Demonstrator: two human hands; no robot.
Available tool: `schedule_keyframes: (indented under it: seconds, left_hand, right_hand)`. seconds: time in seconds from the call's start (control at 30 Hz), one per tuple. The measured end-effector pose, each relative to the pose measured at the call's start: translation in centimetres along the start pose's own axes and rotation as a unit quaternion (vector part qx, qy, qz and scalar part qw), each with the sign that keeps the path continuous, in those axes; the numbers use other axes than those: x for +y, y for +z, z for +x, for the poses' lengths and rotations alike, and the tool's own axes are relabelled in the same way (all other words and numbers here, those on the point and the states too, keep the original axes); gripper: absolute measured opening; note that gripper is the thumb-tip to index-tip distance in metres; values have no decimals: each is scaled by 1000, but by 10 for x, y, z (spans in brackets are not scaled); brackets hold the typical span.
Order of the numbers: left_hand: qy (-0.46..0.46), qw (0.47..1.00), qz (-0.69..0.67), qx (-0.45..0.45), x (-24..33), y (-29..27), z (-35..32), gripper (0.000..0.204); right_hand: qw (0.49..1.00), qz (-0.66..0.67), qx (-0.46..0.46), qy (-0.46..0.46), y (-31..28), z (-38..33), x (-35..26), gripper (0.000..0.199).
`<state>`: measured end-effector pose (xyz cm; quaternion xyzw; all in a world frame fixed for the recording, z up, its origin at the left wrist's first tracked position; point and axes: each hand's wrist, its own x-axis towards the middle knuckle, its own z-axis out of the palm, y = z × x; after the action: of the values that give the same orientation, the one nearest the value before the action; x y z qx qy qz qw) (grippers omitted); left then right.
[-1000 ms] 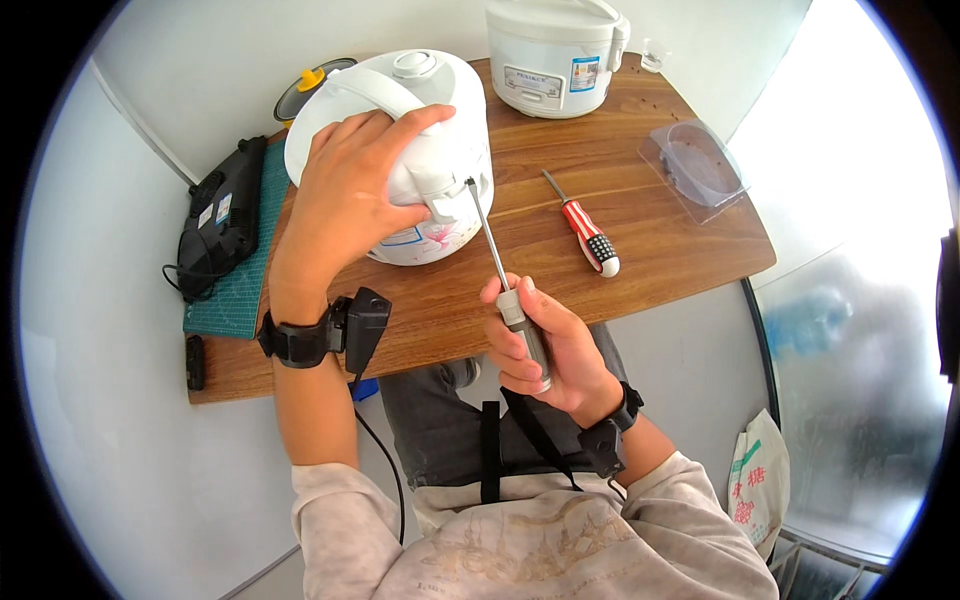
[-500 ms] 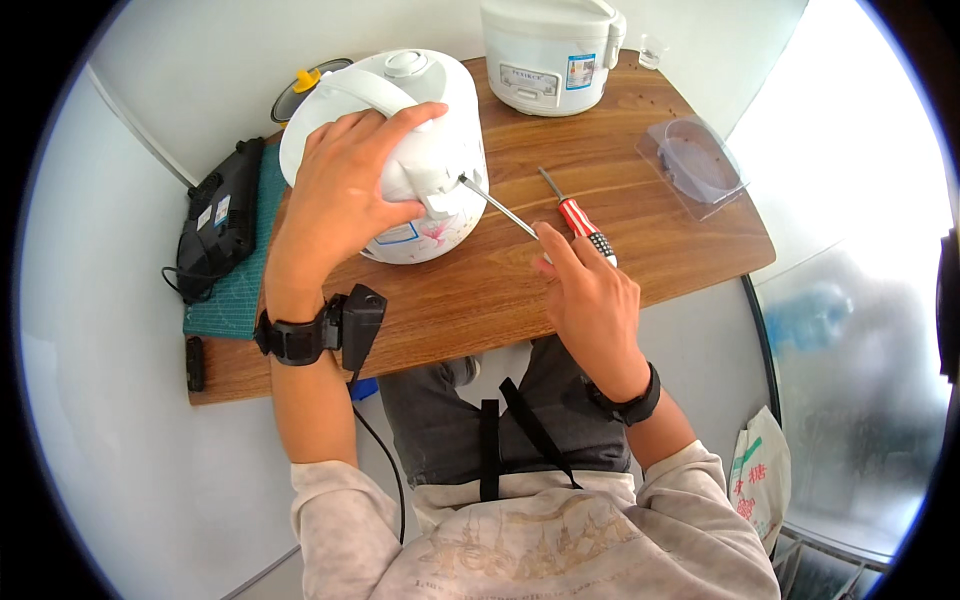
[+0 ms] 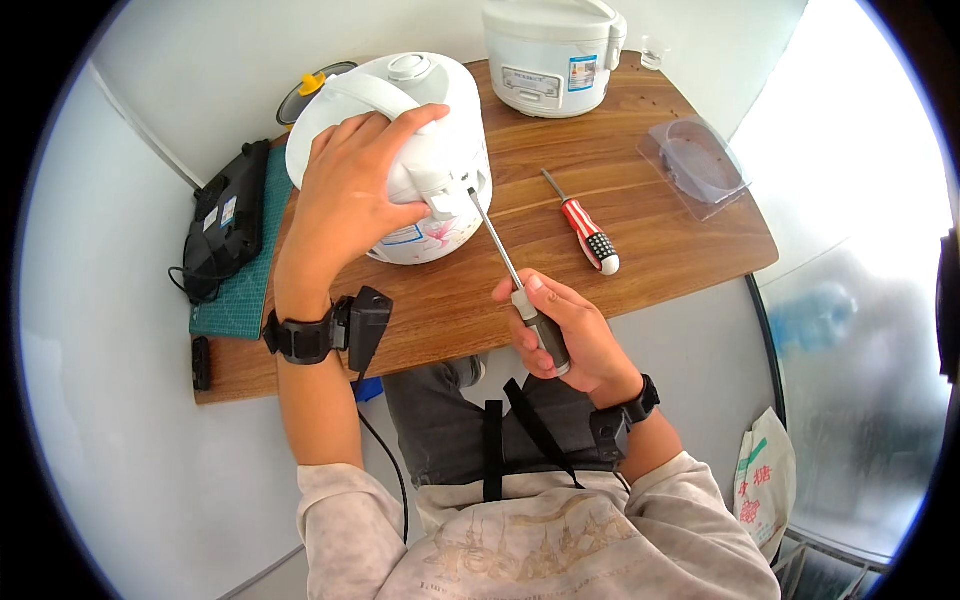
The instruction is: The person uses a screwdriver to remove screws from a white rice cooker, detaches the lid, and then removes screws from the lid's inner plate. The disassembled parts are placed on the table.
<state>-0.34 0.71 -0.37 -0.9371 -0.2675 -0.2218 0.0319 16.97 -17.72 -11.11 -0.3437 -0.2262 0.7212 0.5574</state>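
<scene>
A white rice cooker (image 3: pixel 458 115) with a floral print stands at the left of the wooden table, tilted in view. My left hand (image 3: pixel 352 190) grips its lid and handle from the left, fingers spread over the top and thumb near a white tab on the side. In my right hand (image 3: pixel 580 335) is a screwdriver (image 3: pixel 497 243) with a grey handle, fingers wrapped around it. Its metal shaft slants up to the cooker's side, the tip at or close to a small opening beside the tab. Whether the tip touches anything is too small to tell.
A second screwdriver (image 3: pixel 586 234) with a red, white and black handle lies right of the cooker. Behind stands another white rice cooker (image 3: pixel 548 58). A clear plastic tray (image 3: pixel 695 165) and small cup (image 3: pixel 653 53) are at right. A black device (image 3: pixel 228 222) rests on a green mat (image 3: pixel 226 318).
My right hand has moved down and left and turned, now showing the screwdriver's handle. The shaft stands steeper and its tip has shifted slightly. My left hand stays on the cooker.
</scene>
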Motion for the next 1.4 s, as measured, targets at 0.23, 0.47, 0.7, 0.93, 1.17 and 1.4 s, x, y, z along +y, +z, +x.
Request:
schedule_keyframes:
  seconds: [0.23,0.47,0.7,0.93,1.17,1.4]
  left_hand:
    - [9,1000,2,10,-2,3,0,84]
    - [5,1000,0,8,-1,2,0,84]
    - [10,1000,0,9,-1,2,0,84]
    - [14,1000,4,18,6,0,-5,83]
    - [19,1000,-20,10,2,-2,0,81]
    - [6,1000,-30,-1,-1,-1,4,81]
  right_hand:
    - [995,91,-45,-25,2,5,6,34]
    - [989,126,-74,-12,6,6,4,34]
    - [948,277,-156,15,9,8,12,37]
    - [914,378,-144,19,44,-7,6,39]
    - [991,124,-46,-20,33,-4,-3,39]
    - [828,-489,139,-239,-5,8,-22,22]
